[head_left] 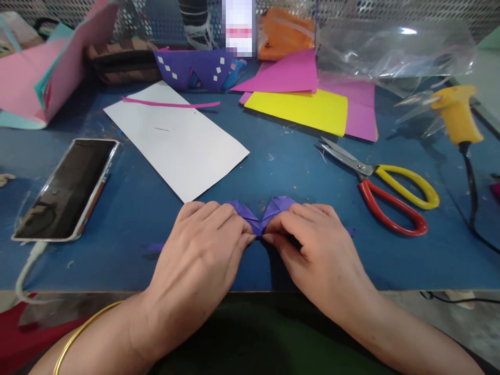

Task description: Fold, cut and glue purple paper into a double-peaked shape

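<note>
A folded piece of purple paper [255, 225] is held low over the blue table, near its front edge. My left hand [209, 239] pinches its left side between thumb and fingers. My right hand [308, 237] pinches the other side, so the two thumbs almost meet at the middle. Two creased lobes of the paper rise between the hands in a V shape. Purple bits also show beyond the outer side of each hand; whether they belong to the same piece I cannot tell. My palms hide much of the paper.
White paper [175, 140] bearing a pink strip [172, 103] lies ahead. Scissors [363, 169] and a yellow glue gun [457, 114] are at right, a phone [70, 187] on a cable at left. Behind are a purple paper mask [183, 67], yellow paper [300, 110] and pink paper [289, 75].
</note>
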Demonstrator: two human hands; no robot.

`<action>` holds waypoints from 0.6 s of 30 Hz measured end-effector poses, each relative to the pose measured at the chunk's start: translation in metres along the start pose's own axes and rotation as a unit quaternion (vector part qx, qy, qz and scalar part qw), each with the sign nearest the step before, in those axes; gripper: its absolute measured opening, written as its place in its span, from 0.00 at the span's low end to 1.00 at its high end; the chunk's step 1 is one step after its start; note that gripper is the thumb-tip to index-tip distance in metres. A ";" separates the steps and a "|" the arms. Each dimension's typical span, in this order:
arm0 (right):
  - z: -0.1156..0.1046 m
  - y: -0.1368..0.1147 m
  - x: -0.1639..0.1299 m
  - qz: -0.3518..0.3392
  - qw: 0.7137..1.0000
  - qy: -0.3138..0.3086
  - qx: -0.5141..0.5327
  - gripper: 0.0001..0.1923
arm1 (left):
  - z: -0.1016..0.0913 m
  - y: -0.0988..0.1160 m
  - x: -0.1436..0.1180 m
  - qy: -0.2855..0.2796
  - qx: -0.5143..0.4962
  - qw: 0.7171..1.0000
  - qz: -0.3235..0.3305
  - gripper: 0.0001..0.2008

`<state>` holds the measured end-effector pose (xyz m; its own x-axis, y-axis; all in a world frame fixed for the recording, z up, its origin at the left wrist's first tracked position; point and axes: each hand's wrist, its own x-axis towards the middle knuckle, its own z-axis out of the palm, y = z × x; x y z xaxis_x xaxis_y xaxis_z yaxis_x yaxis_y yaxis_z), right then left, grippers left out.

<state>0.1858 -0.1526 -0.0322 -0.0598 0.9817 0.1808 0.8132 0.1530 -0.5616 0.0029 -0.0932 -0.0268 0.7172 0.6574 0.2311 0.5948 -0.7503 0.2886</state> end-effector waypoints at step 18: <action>0.005 -0.006 0.001 0.000 0.999 0.027 -0.027 0.15 | -0.008 -0.005 0.008 -0.011 0.018 1.000 -0.005 0.12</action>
<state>0.1786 -0.1522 -0.0326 -0.0290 0.9740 0.2248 0.8437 0.1445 -0.5169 0.0029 -0.0836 -0.0194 0.7179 0.6643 0.2083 0.6147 -0.7453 0.2582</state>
